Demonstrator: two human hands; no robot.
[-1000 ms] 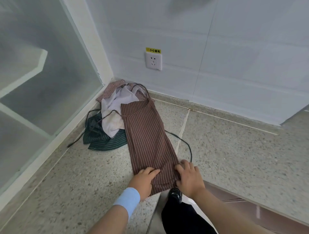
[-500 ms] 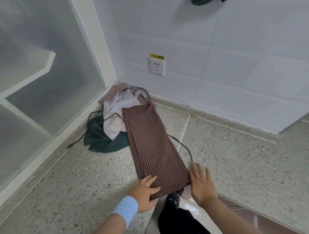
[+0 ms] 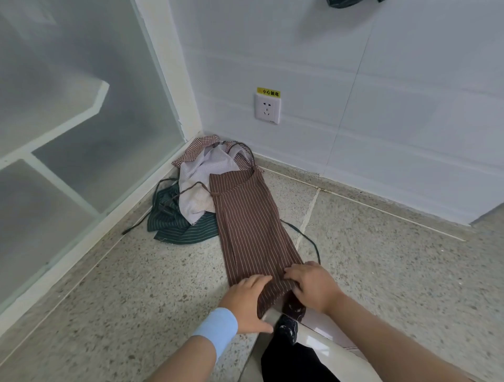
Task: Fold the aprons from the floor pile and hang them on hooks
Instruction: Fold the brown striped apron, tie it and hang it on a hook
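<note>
A brown pinstriped apron [image 3: 251, 229] lies folded into a long strip on the speckled floor, its bib end resting on the pile in the corner. My left hand [image 3: 246, 302] grips its near left corner, fingers on top and thumb below the hem. Fingers curled, my right hand [image 3: 311, 286] pinches the near right edge. The near end is bunched and slightly raised between them. The pile holds a white apron [image 3: 196, 188], a green striped apron [image 3: 177, 226] and a red checked apron [image 3: 195, 150]. A dark strap [image 3: 305, 237] trails off to the right of the brown apron.
A frosted glass partition [image 3: 81, 136] runs along the left. The white tiled wall behind carries a socket [image 3: 267, 108]. A dark cloth [image 3: 343, 2] hangs at the top edge. My shoe [image 3: 286, 327] and dark trouser leg are just below my hands.
My right hand came in from the apron's right side onto its near edge and curled. My left hand slid up onto the hem. The flat near end is now bunched and lifted.
</note>
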